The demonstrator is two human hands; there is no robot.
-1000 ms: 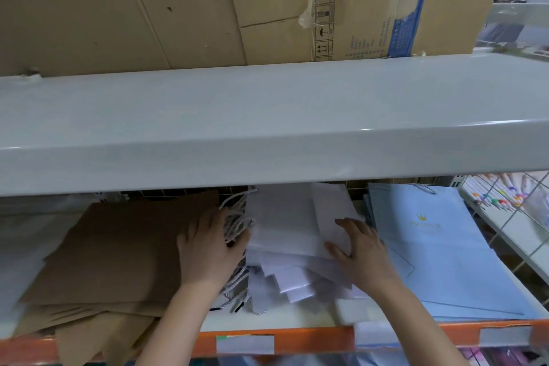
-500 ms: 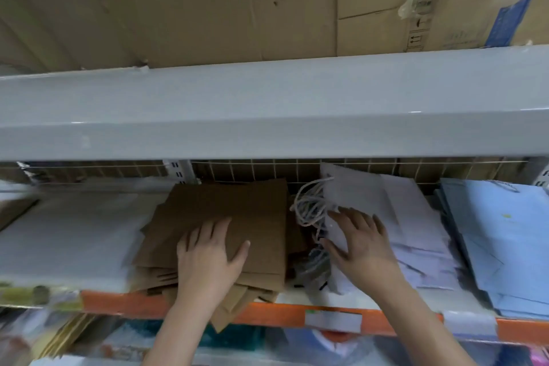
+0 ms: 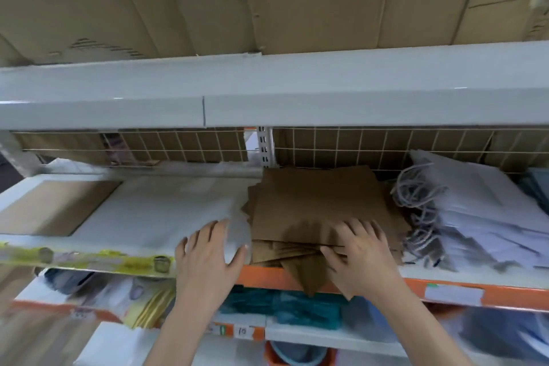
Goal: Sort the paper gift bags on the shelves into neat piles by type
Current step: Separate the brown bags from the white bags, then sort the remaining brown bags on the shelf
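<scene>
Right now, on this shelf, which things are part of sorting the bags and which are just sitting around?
Part of the job:
- brown bags, under the right hand
- white bags with cord handles
- flat white pile, at the left hand

Just there:
- cardboard boxes above
- wire grid behind
- teal items below

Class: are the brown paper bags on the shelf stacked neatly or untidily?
Untidily: the brown paper bags lie fanned, corners overhanging the orange shelf edge.
</scene>
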